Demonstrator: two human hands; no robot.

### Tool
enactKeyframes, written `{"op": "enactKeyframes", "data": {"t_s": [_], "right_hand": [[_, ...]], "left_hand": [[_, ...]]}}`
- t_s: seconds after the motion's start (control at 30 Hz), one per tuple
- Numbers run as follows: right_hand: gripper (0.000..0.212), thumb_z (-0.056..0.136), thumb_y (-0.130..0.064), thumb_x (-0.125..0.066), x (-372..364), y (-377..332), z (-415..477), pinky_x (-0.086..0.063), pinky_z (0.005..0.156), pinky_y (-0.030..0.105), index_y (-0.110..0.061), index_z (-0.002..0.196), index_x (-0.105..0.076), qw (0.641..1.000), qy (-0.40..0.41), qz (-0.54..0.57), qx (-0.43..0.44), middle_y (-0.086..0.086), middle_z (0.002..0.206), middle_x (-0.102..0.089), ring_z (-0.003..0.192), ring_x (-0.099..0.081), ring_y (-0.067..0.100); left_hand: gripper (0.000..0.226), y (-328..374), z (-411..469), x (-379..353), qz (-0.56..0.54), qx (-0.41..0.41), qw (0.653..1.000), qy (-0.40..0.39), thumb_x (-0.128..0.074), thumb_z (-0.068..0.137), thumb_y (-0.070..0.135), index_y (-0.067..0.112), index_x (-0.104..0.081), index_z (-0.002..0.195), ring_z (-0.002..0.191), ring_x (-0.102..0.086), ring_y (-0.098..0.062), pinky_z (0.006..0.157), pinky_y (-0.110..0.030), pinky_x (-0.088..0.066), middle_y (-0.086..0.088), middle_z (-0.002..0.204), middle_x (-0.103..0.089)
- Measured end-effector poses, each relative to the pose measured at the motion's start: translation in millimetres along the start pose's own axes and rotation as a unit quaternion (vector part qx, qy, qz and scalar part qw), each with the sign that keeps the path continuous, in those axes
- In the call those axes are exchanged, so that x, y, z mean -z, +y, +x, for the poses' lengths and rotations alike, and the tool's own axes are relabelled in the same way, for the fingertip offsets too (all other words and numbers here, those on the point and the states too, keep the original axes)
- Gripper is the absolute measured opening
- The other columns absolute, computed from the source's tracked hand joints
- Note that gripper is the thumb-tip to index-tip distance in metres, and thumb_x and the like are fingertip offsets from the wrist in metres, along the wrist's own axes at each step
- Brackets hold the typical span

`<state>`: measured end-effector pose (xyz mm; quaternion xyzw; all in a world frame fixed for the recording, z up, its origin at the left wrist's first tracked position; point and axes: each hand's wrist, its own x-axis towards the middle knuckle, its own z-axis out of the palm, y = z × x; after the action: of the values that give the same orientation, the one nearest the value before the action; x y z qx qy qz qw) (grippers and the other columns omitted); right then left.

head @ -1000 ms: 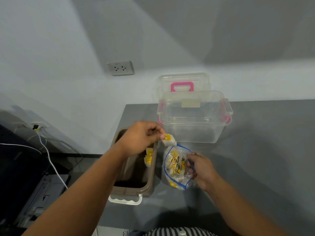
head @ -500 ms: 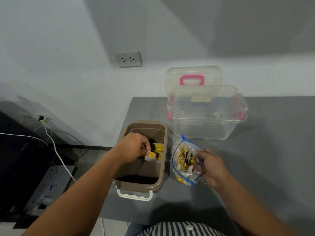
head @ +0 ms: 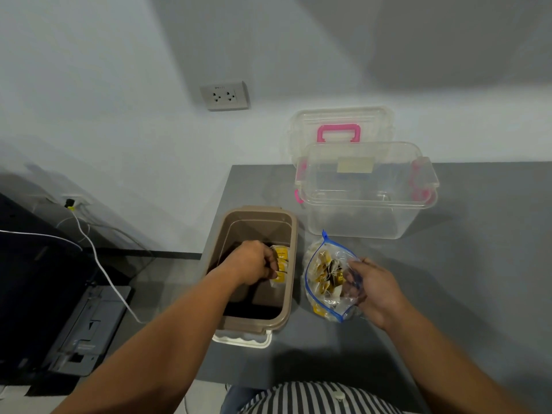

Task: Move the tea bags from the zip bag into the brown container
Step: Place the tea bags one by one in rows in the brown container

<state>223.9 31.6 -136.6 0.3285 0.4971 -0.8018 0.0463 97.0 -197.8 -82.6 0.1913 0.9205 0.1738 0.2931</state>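
The brown container (head: 291,264) stands open on the grey table near its left edge. My left hand (head: 251,264) is down inside it, fingers curled, against yellow-tagged tea bags (head: 280,262) stacked along the container's right wall. Whether the fingers still pinch a tea bag is hidden. Right of the container lies the clear zip bag (head: 327,279) with a blue seal, open and holding several tea bags. My right hand (head: 373,289) grips the bag's right side.
A clear plastic box (head: 367,198) with pink latches stands behind the zip bag, its lid with a pink handle (head: 339,132) leaning on the wall. The table's left edge runs beside the brown container; below it sit a black device and a white cable (head: 98,264).
My left hand carried a tea bag from above the zip bag leftward and down into the brown container. My right hand stayed on the zip bag. The camera tilted.
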Motion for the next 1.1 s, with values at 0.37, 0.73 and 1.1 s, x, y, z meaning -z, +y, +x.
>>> {"op": "enactKeyframes", "data": {"t_s": [0.37,0.73,1.1], "right_hand": [[0.011,0.102,-0.014,-0.053,1.0,1.5,-0.9,-0.041,0.064,0.037,-0.008,0.096,-0.060,1.000,0.001,-0.008,0.002,0.006,0.063,-0.050,0.057,-0.045,0.021],[0.011,0.102,-0.015,-0.053,0.1,-1.4,-6.0,-0.044,0.073,0.045,-0.006,0.100,-0.059,1.000,-0.001,-0.001,-0.006,0.006,0.063,-0.051,0.061,-0.047,0.023],[0.016,0.103,-0.015,-0.052,-5.3,-8.1,-13.4,-0.048,0.055,0.032,-0.008,0.091,-0.060,1.000,0.007,0.000,-0.009,0.007,0.065,-0.051,0.054,-0.051,0.018]], "left_hand": [[0.037,4.3,3.5,-10.1,0.155,0.055,0.983,-0.087,-0.079,0.079,0.035,0.019,-0.068,0.111,0.099,-0.062,-0.021,0.095,-0.036,-0.051,-0.002,0.105,-0.068],[0.041,8.9,10.1,-7.8,0.122,0.048,0.986,-0.100,-0.076,0.084,0.032,0.015,-0.064,0.119,0.107,-0.060,-0.024,0.096,-0.033,-0.046,-0.007,0.119,-0.065],[0.042,15.9,10.8,-5.4,0.114,0.040,0.988,-0.093,-0.073,0.087,0.033,0.015,-0.063,0.124,0.111,-0.060,-0.027,0.098,-0.034,-0.047,-0.008,0.123,-0.064]]}}
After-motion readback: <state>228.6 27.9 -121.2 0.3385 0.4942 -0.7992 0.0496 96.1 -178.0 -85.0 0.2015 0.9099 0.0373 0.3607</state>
